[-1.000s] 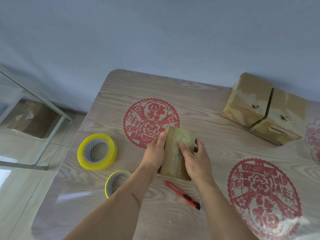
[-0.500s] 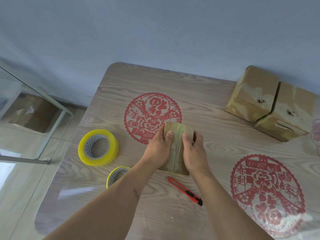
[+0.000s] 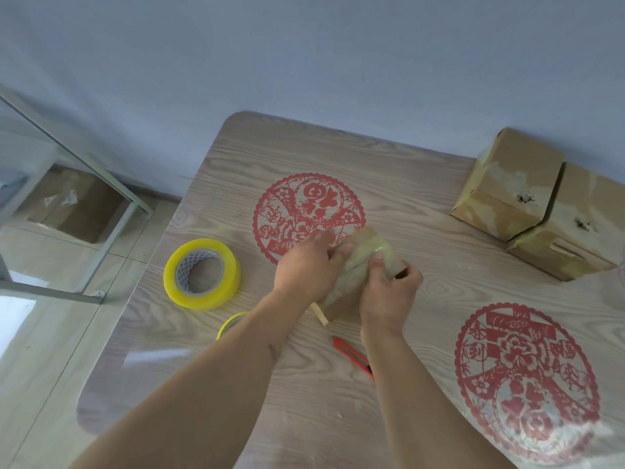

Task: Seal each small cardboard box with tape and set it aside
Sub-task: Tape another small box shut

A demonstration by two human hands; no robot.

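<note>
Box [image 3: 363, 265] held mid-table [image 3: 422, 184], between left hand [image 3: 304, 265] and right hand [image 3: 389, 292]. Tape roll [image 3: 202, 273] lies to its left, second roll [image 3: 233, 324] nearer, partly hidden by the left forearm. Knife [image 3: 353, 356] lies just before the box. Two boxes [image 3: 507, 187] [image 3: 575, 231], touching, sit far right.

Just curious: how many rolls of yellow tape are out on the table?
2: one full roll left of the hands, another mostly hidden behind the left forearm.

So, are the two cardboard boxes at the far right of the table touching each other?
Touching. The head view shows the nearer box pressed against the side of the farther box, with no table visible between them.
</note>
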